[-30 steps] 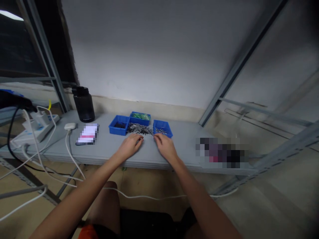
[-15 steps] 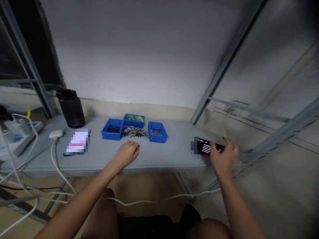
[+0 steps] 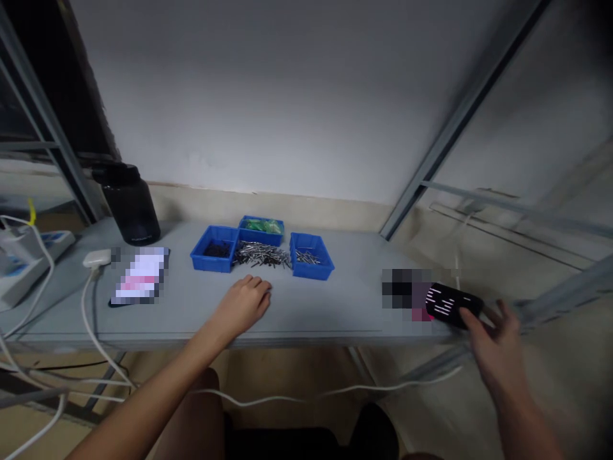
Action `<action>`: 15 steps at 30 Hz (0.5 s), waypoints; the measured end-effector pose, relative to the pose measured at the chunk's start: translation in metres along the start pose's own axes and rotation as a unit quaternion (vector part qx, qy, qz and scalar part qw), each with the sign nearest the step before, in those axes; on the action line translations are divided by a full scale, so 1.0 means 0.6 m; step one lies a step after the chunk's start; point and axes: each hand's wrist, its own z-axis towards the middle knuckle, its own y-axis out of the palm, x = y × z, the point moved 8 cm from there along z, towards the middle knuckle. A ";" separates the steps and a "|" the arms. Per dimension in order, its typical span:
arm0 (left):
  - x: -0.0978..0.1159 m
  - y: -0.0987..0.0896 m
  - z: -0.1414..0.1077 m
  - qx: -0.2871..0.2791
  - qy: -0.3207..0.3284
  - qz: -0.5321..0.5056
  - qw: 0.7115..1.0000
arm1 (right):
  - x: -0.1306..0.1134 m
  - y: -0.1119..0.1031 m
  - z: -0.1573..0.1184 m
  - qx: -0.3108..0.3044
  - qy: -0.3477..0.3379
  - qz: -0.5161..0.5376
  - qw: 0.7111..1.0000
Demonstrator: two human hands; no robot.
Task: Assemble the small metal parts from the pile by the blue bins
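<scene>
Fingers of my right hand [image 3: 495, 342] are loosely spread and reach toward the lit phone [image 3: 453, 305] at the right end of the grey table [image 3: 306, 306]. The fingertips sit at the phone's near corner, but the blur keeps me from saying whether they touch it or only hover just beside it; I hold nothing in that hand. The phone lies flat, screen up, well to the right of the pile of metal pins [image 3: 261, 254], probably parked there so it stays out of the sorting area yet within a stretch of the arm.

My left hand [image 3: 244, 303] rests palm down on the table, fingers relaxed and close together, empty, just in front of the pins, as if keeping its place by the work while the other arm is away.

The pins lie loose between the trays: a blue tray of dark bits [image 3: 214, 255] touches the pile on its left, a blue tray holding a few pins [image 3: 310, 263] sits on its right, and a blue tray of green parts [image 3: 261, 227] stands just behind it. That ring keeps each kind within short reach of the heap.

Further left of the pins lie a second phone [image 3: 140, 281], a white charger plug [image 3: 96, 258] with its cable, and a black bottle [image 3: 129, 203] back against the wall.
</scene>
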 end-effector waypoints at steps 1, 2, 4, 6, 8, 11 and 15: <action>0.000 0.000 0.000 0.000 0.000 0.000 1.000 | 0.002 -0.003 0.001 -0.009 0.013 0.008 1.000; 0.000 0.001 0.000 0.001 0.001 0.001 1.000 | 0.004 -0.006 0.001 -0.015 0.024 0.007 1.000; 0.001 0.000 -0.001 0.007 0.006 0.002 1.000 | 0.007 -0.010 0.004 -0.030 0.038 -0.005 0.999; 0.001 0.000 -0.001 0.011 0.009 0.002 1.000 | 0.015 -0.009 0.009 -0.050 0.051 -0.012 0.997; 0.001 0.001 -0.001 0.008 0.008 0.004 1.000 | 0.024 -0.008 0.014 -0.064 0.053 -0.014 0.996; 0.001 0.002 0.000 -0.006 0.000 0.009 1.000 | 0.035 -0.007 0.021 -0.077 0.038 -0.001 0.996; 0.002 0.001 -0.001 -0.007 0.002 0.010 1.000 | 0.051 -0.009 0.027 -0.072 0.034 -0.023 0.997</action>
